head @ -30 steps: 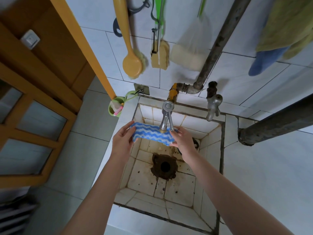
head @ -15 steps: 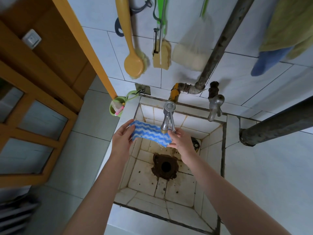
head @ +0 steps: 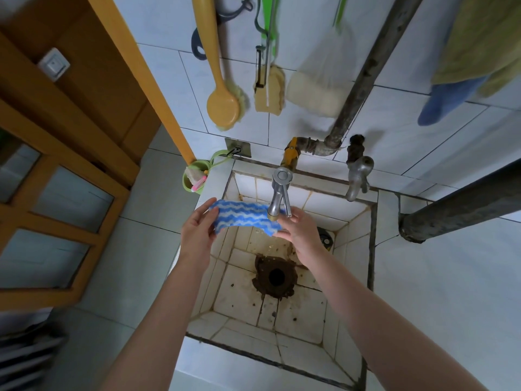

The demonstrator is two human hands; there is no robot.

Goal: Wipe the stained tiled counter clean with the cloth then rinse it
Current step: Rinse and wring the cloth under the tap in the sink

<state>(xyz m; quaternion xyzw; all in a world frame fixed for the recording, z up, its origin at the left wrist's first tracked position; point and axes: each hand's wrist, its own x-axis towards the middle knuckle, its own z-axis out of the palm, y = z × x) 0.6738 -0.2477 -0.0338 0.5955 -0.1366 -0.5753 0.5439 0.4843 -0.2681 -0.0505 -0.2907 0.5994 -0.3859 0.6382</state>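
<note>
A blue cloth with white wavy stripes [head: 242, 217] is stretched flat between both hands, right under the spout of the steel tap [head: 277, 194]. My left hand [head: 197, 234] pinches its left end and my right hand [head: 300, 231] pinches its right end. Below them lies the stained tiled sink basin [head: 239, 294] with a dark rusty drain [head: 275, 276]. No water stream can be made out. The white tiled counter [head: 439, 292] spreads to the right of the basin.
A second, older tap [head: 358, 173] and a rusty pipe [head: 363, 74] stand behind the basin. A yellow brush [head: 222, 107], sponges and towels hang on the wall. A green cup [head: 196, 176] hangs at the basin's left corner. A thick dark pipe [head: 462, 201] crosses at right.
The cloth and both hands have barely shifted under the tap; the view has tilted slightly.
</note>
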